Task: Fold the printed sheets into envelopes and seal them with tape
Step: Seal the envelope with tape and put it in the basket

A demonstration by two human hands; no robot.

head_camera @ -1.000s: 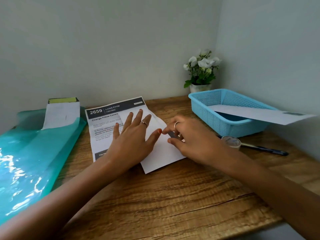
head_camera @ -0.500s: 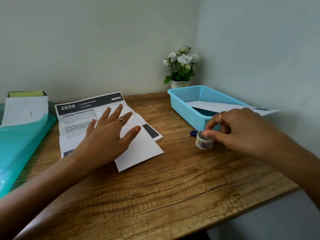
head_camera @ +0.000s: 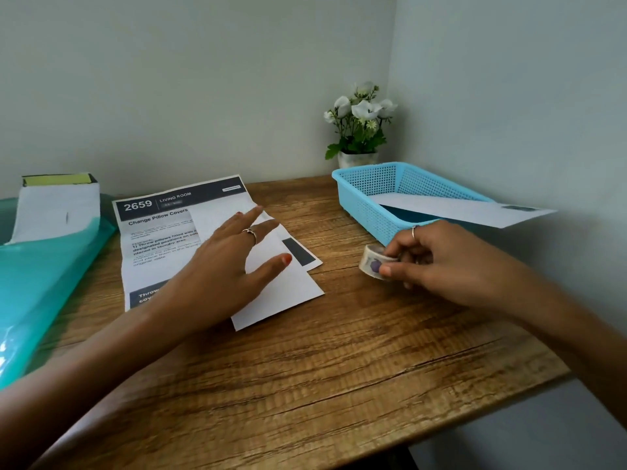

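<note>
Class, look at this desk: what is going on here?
A person is making an envelope from a printed sheet. The left hand presses flat on the folded part to hold it down. The right hand pinches a tape roll beside the blue basket. No tape is on the sheet yet.

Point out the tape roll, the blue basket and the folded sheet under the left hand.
tape roll (head_camera: 372, 262), head view, on its patterned outer band.
blue basket (head_camera: 368, 212), head view, on its near mesh wall.
folded sheet (head_camera: 291, 293), head view, on its blank white flap.
</note>
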